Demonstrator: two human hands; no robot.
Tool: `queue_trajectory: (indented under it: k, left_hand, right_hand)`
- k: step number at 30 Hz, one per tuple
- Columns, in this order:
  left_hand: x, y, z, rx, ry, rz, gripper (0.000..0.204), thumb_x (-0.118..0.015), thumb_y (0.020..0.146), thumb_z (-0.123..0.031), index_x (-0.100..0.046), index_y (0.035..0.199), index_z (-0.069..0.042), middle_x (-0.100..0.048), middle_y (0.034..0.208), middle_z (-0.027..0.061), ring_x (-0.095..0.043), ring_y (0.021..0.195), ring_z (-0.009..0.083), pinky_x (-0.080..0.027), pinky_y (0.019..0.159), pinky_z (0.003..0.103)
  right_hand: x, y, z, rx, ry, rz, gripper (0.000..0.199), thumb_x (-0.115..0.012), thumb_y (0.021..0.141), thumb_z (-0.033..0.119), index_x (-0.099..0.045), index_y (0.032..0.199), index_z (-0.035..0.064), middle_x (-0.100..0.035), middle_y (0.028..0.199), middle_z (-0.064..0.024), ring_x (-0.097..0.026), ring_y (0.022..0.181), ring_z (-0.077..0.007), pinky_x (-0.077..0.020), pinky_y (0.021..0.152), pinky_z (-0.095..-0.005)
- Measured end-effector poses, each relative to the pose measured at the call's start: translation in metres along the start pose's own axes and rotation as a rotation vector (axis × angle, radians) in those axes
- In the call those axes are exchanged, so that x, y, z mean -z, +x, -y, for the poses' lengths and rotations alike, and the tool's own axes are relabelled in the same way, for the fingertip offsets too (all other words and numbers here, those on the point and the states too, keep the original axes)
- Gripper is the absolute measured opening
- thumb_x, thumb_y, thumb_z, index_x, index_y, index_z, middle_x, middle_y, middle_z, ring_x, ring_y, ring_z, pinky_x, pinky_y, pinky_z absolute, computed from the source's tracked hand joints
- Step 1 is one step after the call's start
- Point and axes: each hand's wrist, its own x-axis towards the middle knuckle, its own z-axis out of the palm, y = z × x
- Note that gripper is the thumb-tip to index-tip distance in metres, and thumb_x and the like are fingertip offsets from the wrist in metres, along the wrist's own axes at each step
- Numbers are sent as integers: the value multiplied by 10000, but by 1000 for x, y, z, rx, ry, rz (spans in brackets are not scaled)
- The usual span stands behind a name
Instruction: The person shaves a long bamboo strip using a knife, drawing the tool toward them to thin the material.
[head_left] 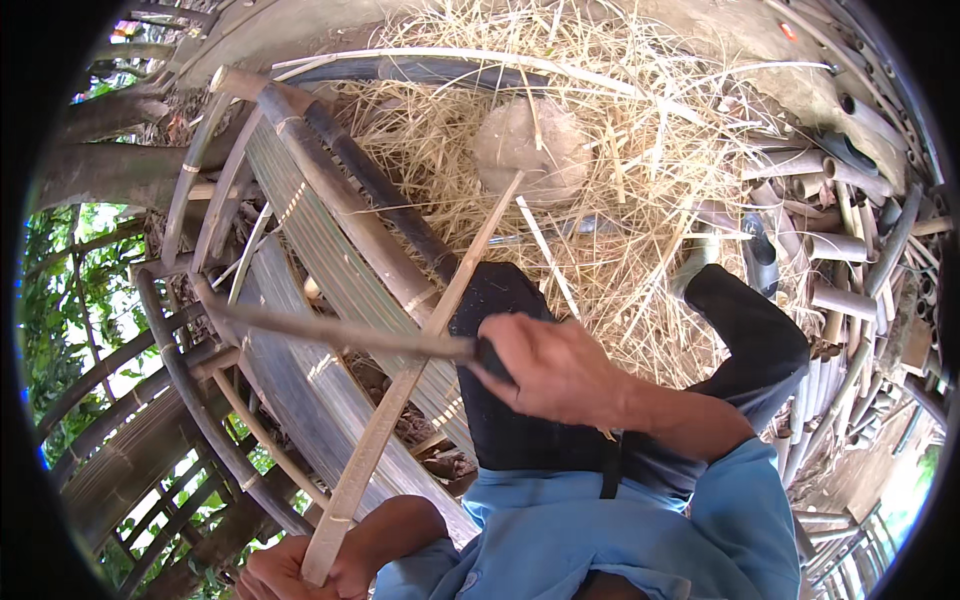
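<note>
The right hand [555,365] is closing its fingers [520,345] around the dark handle of a long, blurred blade [330,332]; the handle is almost fully hidden inside the fist. The blade is crossing a pale, flat bamboo strip [400,400], which is running from the lower edge up toward the heap of dry yellow straw [600,170]. The left hand [290,572] is gripping the lower end of this strip, but the hand is partly cut off by the picture edge. Behind the blade, a curved woven bamboo frame [310,230] is lying. A round grey stone [530,150] is sitting half covered in the straw.
</note>
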Motion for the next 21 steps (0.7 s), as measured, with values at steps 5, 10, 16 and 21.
queue_trajectory:
  k: [5, 10, 16, 21]
  left_hand:
    - [-6, -5, 3, -42, -18, -2, 471, -584, 1011, -464, -404, 695, -164, -325, 520, -110, -253, 378, -20, -161, 352, 179]
    - [1, -8, -3, -96, 27, -16, 456, -536, 1032, -477, -420, 725, -160, -338, 547, -92, -259, 401, 3, -185, 351, 185]
    - [-4, 1, -23, 41, -62, -124, 318, -432, 861, -4, -320, 609, -164, -351, 428, -77, -270, 328, -3, -149, 328, 181]
    - [2, -1, -14, 2, -51, -108, 282, -461, 851, 11, -395, 617, -133, -368, 431, -69, -279, 331, -8, -146, 331, 175]
  right_hand:
    - [-10, -4, -42, -340, -97, 147, 329, -642, 953, 286, -493, 1003, -3, -621, 681, -186, -659, 569, -352, -545, 502, -431]
    - [-1, -15, -4, 85, -4, 8, 320, -633, 958, 289, -498, 1007, 4, -624, 685, -183, -649, 549, -346, -518, 457, -438]
    - [-21, -15, -80, -329, -187, 111, 281, -649, 959, 239, -519, 1005, -6, -650, 707, -204, -645, 534, -370, -533, 498, -451]
    - [-44, -44, -153, -492, -132, 156, 338, -624, 964, 264, -491, 1084, -23, -650, 708, -215, -635, 544, -391, -517, 517, -486]
